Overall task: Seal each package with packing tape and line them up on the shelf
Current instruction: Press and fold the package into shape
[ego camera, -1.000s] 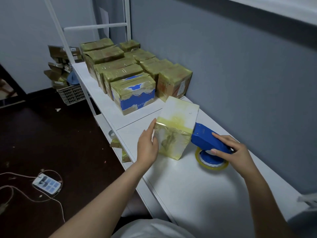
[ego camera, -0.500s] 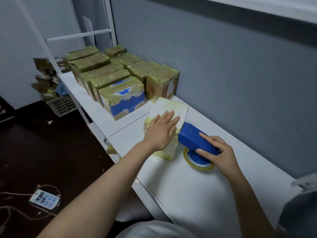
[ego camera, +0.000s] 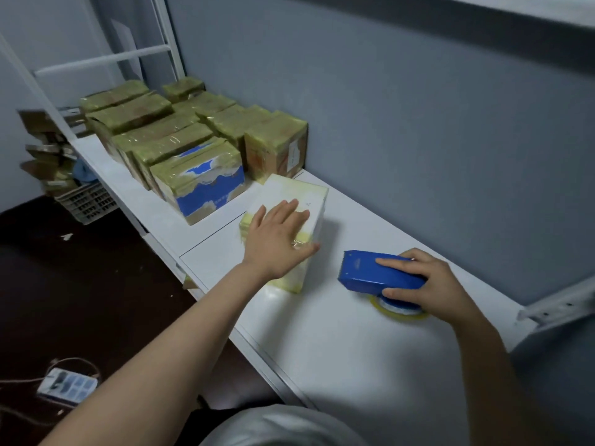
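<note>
White package [ego camera: 299, 196] dropped from tilted to flat, left hand [ego camera: 277, 239] pressed open-palmed on top, right hand [ego camera: 428, 284] gripping tape dispenser [ego camera: 363, 272] pulled clear to its right, so taping likely finished.

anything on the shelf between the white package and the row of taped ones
Nothing visible does. The white package lies flat under the left hand, with only bare shelf between it and the nearest taped packages. The tape dispenser, gripped by the right hand, sits on the opposite side, out of the path.
</note>
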